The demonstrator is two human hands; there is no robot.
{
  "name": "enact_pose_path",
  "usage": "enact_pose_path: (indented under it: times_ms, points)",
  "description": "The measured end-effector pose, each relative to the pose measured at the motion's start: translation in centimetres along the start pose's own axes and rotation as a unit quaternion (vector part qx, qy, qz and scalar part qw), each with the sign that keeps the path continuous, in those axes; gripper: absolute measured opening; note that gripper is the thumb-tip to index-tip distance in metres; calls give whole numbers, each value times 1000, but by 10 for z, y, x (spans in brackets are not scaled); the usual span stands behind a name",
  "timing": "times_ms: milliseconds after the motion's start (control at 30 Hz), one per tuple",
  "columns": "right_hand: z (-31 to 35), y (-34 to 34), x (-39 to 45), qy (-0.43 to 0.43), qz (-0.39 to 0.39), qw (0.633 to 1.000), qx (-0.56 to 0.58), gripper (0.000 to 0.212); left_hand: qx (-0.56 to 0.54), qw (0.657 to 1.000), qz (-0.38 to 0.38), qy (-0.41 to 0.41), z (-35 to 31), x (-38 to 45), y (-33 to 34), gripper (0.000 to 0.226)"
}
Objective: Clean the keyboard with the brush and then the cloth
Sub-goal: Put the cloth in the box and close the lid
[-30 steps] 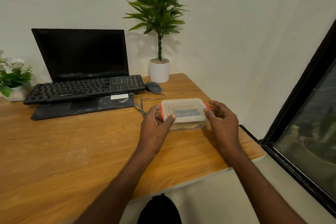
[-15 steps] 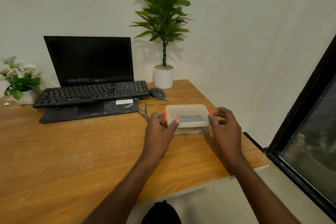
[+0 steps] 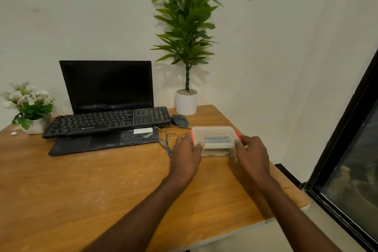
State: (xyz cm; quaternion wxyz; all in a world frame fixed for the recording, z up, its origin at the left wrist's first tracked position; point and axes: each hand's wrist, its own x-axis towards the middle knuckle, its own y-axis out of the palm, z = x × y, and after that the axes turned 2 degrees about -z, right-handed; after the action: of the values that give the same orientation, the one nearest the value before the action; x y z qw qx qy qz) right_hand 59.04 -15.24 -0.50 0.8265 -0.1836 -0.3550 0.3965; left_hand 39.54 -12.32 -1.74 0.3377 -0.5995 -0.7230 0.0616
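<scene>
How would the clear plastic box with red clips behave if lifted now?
The clear plastic box with red clips probably lifts lightly; little shows inside. Its low, flat shape on the wooden table looks unlikely to tip. Smooth walls may slip, though the left hand and right hand flank it.

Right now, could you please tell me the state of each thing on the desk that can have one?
plastic container: lid on, standing on the desk.
left hand: holds the container's left end.
right hand: holds its right end.
laptop: open, screen dark.
keyboard: resting on the laptop's base, untouched.
mouse: idle beside the keyboard.
</scene>
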Motion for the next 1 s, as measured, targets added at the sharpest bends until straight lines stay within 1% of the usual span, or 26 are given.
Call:
enact_pose_path:
  times_ms: [100,167,233,367,600,700,800,867,900,933,1000]
  points:
    - [3,14,38,21,26,999,-25,41,38,999,2,-29,-7,32,7,29]
    - [6,23,59,33,18,999,-34,44,56,998,7,-38,-10,55,15,28]
    - [7,34,78,42,17,998,-38,44,87,995,25,-39,-11,77,22,27]
    - [10,52,112,63,16,997,-47,41,176,982,63,-1,-3,115,29,32]
    - [21,72,153,93,43,993,-65,30,311,944,71,81,7,152,36,35]
    - [22,81,159,85,38,991,-94,31,321,940,72,92,9,155,37,35]
    - [24,86,154,78,15,988,-135,41,302,947,60,86,11,152,31,36]
    - [28,84,144,35,-18,986,-160,47,279,955,42,88,14,145,20,37]
    - [30,84,141,-12,-29,984,-177,47,273,957,32,95,16,141,14,36]
    - [34,83,135,-65,-32,978,-195,48,273,956,29,103,14,134,4,36]
    - [48,78,120,-148,-6,965,-215,49,276,953,16,121,13,118,-22,37]
